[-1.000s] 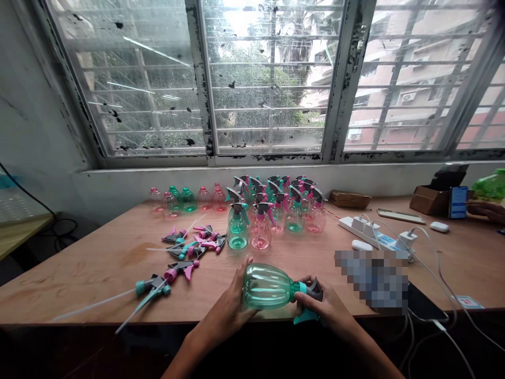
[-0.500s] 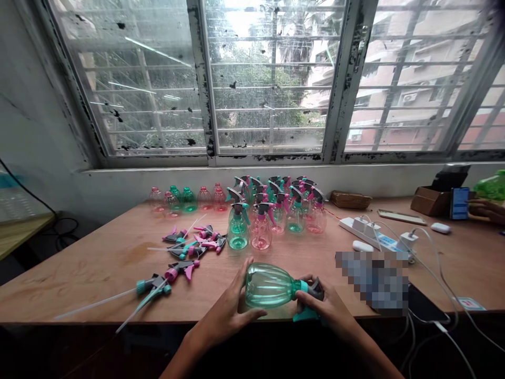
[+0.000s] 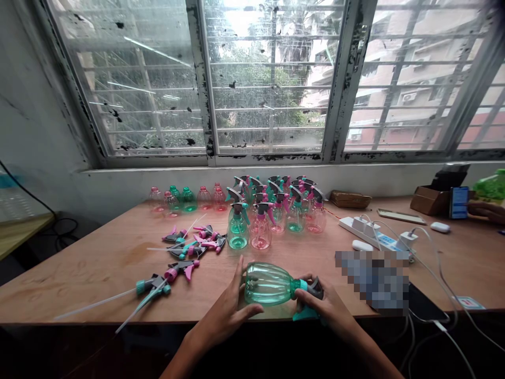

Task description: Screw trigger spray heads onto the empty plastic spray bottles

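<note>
A clear green spray bottle (image 3: 269,284) lies sideways in the air over the table's front edge, base to the left. My right hand (image 3: 321,301) grips it at the turquoise collar and grey trigger head. At the base, my left hand (image 3: 231,301) is open, fingers stretched up and thumb apart; whether its palm touches the bottle is hidden. Behind stand finished-looking spray bottles (image 3: 261,231), green and pink, with trigger heads on. Loose trigger sprayers (image 3: 183,270), grey with pink or turquoise parts and some with thin tubes, lie to the left.
Several bottles without heads (image 3: 188,200) stand at the back left. On the right are a white power strip (image 3: 351,225) with cables, a blurred patch (image 3: 379,284), a black phone (image 3: 426,302) and a cardboard box (image 3: 429,201). Another person's hand (image 3: 487,211) shows at the far right.
My left index finger has lifted away from the bottle, and the left thumb has shifted slightly. The right hand keeps its hold; the bottle has barely moved.
</note>
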The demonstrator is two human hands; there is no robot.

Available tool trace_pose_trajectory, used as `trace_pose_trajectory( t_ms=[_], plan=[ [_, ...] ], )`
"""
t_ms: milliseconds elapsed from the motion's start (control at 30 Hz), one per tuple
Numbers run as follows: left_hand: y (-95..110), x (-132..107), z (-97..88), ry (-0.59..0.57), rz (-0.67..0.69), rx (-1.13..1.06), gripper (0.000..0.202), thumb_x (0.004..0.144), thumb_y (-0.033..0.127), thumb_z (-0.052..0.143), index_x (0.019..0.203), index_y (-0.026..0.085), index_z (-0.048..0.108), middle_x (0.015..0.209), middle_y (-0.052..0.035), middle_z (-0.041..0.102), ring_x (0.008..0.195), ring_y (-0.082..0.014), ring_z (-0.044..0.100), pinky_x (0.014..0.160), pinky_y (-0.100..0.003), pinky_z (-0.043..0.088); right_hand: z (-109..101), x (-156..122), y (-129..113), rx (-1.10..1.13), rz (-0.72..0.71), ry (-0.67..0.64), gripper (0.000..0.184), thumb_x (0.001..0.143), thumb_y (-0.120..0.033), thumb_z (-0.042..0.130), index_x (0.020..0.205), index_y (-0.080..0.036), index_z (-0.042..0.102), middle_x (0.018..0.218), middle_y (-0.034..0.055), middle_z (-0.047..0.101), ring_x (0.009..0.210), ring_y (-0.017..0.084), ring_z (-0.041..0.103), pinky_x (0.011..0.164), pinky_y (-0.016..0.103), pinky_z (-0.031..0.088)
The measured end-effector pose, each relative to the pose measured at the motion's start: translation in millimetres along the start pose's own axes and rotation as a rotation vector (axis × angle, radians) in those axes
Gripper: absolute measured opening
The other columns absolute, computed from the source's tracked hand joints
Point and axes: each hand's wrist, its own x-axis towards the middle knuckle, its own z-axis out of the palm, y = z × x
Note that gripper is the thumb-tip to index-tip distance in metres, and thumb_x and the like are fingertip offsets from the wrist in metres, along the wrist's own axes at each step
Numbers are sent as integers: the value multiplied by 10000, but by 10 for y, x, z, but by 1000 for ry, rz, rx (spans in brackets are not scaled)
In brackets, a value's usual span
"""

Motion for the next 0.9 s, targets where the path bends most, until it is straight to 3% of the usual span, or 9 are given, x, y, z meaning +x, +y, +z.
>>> trace_pose_trajectory(
  t_ms=[167,233,333,433,500,600,700,800,900],
  plan=[
    [-16,16,9,13,24,63,1071,835,315,770,1586,353,8,1678,-89,147,1527,-343,184,1235,-565,184,0,-5,10,-17,2,37,376,863,-523,715,947,-180,588,678,44,754,651,215,681,634,298,518],
    [-54,27,13,22,58,82,1061,832,297,770,1586,350,27,1683,-84,117,1532,-340,162,1231,-546,223,-3,-10,10,-20,5,33,379,868,-527,708,956,-179,586,678,44,755,655,217,684,642,302,519],
    [-113,39,23,18,90,72,1047,869,263,721,1578,373,-42,1678,-90,136,1474,-323,334,1189,-514,343,-5,-16,-6,-23,6,18,369,874,-520,702,955,-179,585,687,49,759,667,222,691,656,310,527],
    [-144,40,31,-5,86,81,1035,892,235,688,1567,396,-80,1644,-108,245,1321,-279,547,1141,-487,420,-1,-21,-26,-18,8,22,369,876,-516,702,966,-178,585,693,53,763,675,225,697,664,315,533],
    [-138,33,31,-7,75,97,1087,877,260,714,1562,382,-121,1627,-127,283,1292,-282,573,1124,-489,436,4,-24,-30,-12,11,27,376,873,-520,704,971,-177,587,692,52,762,670,224,696,658,313,533],
    [-98,17,21,37,49,183,1118,858,350,741,1573,333,-118,1634,-144,270,1425,-340,414,1180,-545,334,6,-24,-21,-8,12,27,386,867,-529,708,966,-175,591,683,52,759,661,222,693,648,310,531],
    [-58,11,8,55,33,270,1018,877,399,710,1593,307,-9,1645,-134,254,1509,-362,234,1220,-571,224,2,-21,-10,-9,12,25,400,865,-542,705,970,-174,591,676,52,757,651,222,692,642,311,532],
    [-53,22,7,54,69,289,994,881,384,705,1593,307,15,1663,-123,201,1521,-357,196,1229,-560,206,-4,-18,-14,-23,11,27,407,864,-549,703,972,-174,591,680,52,759,660,226,696,646,312,535],
    [-81,34,19,52,125,260,978,905,345,678,1585,333,-23,1659,-116,204,1507,-332,252,1217,-538,261,-3,-20,-29,-27,14,28,409,861,-556,703,968,-178,590,681,51,761,668,229,701,652,313,536]
  ],
)
